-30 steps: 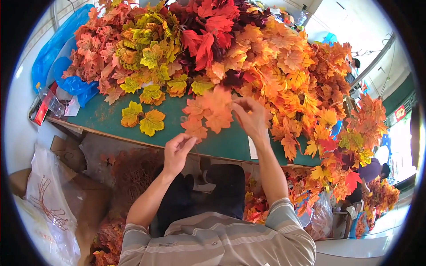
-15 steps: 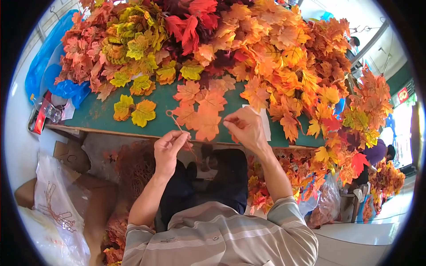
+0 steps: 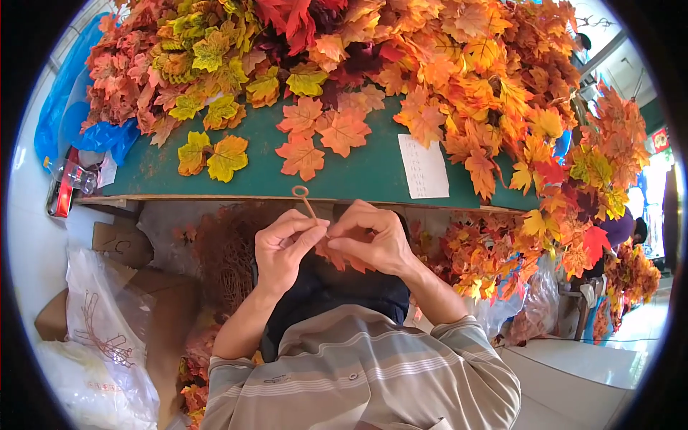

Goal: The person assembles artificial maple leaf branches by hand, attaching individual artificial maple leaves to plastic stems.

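Note:
Both hands meet just in front of the table's near edge, above my lap. Between the pinched thumb and fingers of my left hand (image 3: 287, 251) is a thin brown stem (image 3: 310, 208), its small ring-shaped loop pointing up and away. My right hand (image 3: 376, 240) is closed in a pinch right beside it, fingertips at the stem's lower part. An orange artificial maple leaf (image 3: 344, 259) hangs below the right fingers; its upper part is hidden by them. Loose orange leaves (image 3: 301, 158) and a pair of yellow-green leaves (image 3: 228, 159) lie on the green tabletop (image 3: 265, 175).
Heaps of artificial leaves (image 3: 459, 72) cover the table's far side and spill down at right. A handwritten paper slip (image 3: 424, 168) lies near the edge. At left are a red tool-like object (image 3: 66, 188), a blue bag (image 3: 68, 100) and a plastic bag of stems (image 3: 107, 322).
My right hand has come from above the table down to my left hand, bringing an orange leaf off the pile. My left hand has shifted slightly right, still holding the stem.

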Action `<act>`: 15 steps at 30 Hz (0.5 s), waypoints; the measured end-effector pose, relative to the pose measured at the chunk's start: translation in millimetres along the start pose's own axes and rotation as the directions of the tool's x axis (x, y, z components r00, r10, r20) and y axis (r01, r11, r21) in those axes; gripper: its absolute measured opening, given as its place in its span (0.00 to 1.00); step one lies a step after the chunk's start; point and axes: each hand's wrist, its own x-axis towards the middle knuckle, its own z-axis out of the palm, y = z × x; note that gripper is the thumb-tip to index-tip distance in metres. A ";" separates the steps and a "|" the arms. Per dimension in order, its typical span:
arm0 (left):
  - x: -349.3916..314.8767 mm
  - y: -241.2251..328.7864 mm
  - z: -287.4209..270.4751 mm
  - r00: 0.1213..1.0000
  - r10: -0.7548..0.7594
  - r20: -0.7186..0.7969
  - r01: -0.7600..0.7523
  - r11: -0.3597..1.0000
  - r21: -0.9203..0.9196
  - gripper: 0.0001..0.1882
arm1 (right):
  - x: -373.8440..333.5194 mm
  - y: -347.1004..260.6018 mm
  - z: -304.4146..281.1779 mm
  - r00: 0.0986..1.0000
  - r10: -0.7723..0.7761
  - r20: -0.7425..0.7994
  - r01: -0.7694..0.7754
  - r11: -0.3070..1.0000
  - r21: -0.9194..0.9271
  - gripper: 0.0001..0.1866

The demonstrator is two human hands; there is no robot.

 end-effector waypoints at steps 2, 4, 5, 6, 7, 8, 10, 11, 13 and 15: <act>-2.0 2.9 2.6 1.000 0.023 -0.001 -0.023 0.999 0.025 0.07 | -1.3 1.3 1.3 0.998 -0.057 -0.004 0.057 0.998 -0.030 0.04; -4.1 1.5 2.8 0.999 0.046 0.001 -0.046 0.998 0.047 0.07 | -4.0 2.2 1.5 0.994 -0.112 -0.008 0.112 0.992 -0.064 0.04; -4.8 -0.7 1.8 0.997 0.074 0.005 -0.074 0.994 0.084 0.07 | -5.0 2.2 1.1 0.997 -0.079 -0.003 0.079 0.996 -0.045 0.04; -5.4 -1.9 1.1 0.995 0.102 0.010 -0.102 0.987 0.120 0.07 | -5.9 2.5 0.8 0.999 -0.045 0.002 0.046 0.999 -0.028 0.05; -6.2 -1.0 1.8 0.995 0.099 0.008 -0.100 0.987 0.122 0.07 | -6.5 3.3 1.0 0.999 -0.044 0.003 0.044 0.999 -0.025 0.05; -7.0 0.2 3.7 0.995 0.095 0.005 -0.095 0.989 0.115 0.07 | -7.7 4.9 1.1 0.999 -0.040 -0.002 0.040 0.999 -0.020 0.05; -8.2 -0.2 4.5 0.996 0.088 0.000 -0.087 0.990 0.108 0.06 | -9.2 8.4 1.9 0.999 -0.033 -0.007 0.033 0.999 -0.013 0.04; -8.2 -0.2 4.4 0.994 0.111 0.008 -0.111 0.983 0.149 0.07 | -9.4 9.5 2.3 0.998 -0.068 -0.005 0.068 0.997 -0.028 0.04; -8.3 -0.5 4.8 0.991 0.133 0.017 -0.133 0.973 0.191 0.07 | -10.9 9.4 3.1 0.995 -0.102 -0.003 0.102 0.994 -0.041 0.04; -9.2 -1.7 5.9 0.987 0.157 0.018 -0.158 0.967 0.200 0.07 | -13.2 7.6 3.9 1.000 0.001 -0.001 -0.001 0.999 0.042 0.04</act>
